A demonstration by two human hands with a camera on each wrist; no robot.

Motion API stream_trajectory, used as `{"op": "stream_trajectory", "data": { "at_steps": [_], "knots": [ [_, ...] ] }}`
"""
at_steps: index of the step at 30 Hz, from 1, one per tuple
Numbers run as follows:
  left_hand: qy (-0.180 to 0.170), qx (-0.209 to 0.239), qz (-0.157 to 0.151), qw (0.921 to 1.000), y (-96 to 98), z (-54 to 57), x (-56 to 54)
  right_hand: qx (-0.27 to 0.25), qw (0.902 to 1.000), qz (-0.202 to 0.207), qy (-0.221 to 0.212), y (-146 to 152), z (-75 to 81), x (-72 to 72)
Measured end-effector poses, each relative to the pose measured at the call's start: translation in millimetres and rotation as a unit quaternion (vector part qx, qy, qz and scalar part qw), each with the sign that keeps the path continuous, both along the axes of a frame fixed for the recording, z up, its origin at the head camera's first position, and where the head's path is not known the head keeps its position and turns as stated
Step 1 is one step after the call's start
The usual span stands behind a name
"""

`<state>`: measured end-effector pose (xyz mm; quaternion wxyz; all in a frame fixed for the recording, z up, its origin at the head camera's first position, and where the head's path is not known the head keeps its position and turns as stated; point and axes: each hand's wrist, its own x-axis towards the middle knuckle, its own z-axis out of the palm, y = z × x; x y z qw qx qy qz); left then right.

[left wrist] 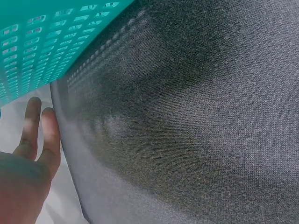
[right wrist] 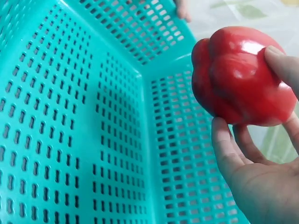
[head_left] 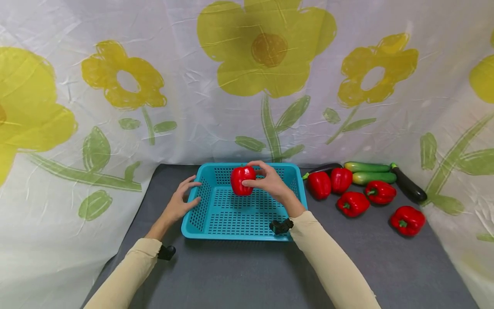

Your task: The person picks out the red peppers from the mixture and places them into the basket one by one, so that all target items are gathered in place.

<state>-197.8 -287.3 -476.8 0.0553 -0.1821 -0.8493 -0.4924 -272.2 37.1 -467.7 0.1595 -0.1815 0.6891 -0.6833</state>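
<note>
A red bell pepper point(head_left: 243, 180) hangs over the far part of the turquoise perforated basket point(head_left: 247, 237), gripped by my right hand point(head_left: 269, 182). In the right wrist view the thumb lies on one side of the pepper point(right wrist: 243, 77) and the fingers of the hand point(right wrist: 266, 186) curl round the other, above the basket's floor. At the basket's left rim is my left hand point(head_left: 179, 204), fingers spread, fingertips at the edge and nothing in its grasp. Two of its fingers show beside the basket wall point(left wrist: 46, 51) in the left wrist view.
Right of the basket lie several red peppers point(head_left: 353, 204), two green cucumbers point(head_left: 373, 178) and two dark eggplants point(head_left: 408, 183). One pepper point(head_left: 408, 221) sits apart, farther right. A flower-printed sheet point(head_left: 185, 128) stands behind the dark grey tabletop point(head_left: 239, 274).
</note>
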Motion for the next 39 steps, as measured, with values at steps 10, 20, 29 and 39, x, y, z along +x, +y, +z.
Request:
{"op": "stream_trajectory", "data": {
  "at_steps": [10,20,29,39],
  "knots": [
    [-0.011,-0.002,0.005,0.9999,0.8,1.3,-0.3,-0.014,0.9985,-0.011,-0.052,-23,-20.7,-13.7],
    [-0.018,0.000,0.008,0.9998,-0.5,-0.9,-1.3,0.013,0.9985,-0.014,-0.051,-36,-38.8,-16.0],
    [-0.020,-0.008,0.009,0.9997,-2.3,-5.6,-4.5,0.048,0.9973,-0.015,-0.053,-48,-46.7,-13.5],
    [-0.006,0.000,0.008,1.0000,-15.8,-37.7,-19.7,0.055,0.9923,-0.043,-0.103,-59,-56.7,-13.6]
  ]
}}
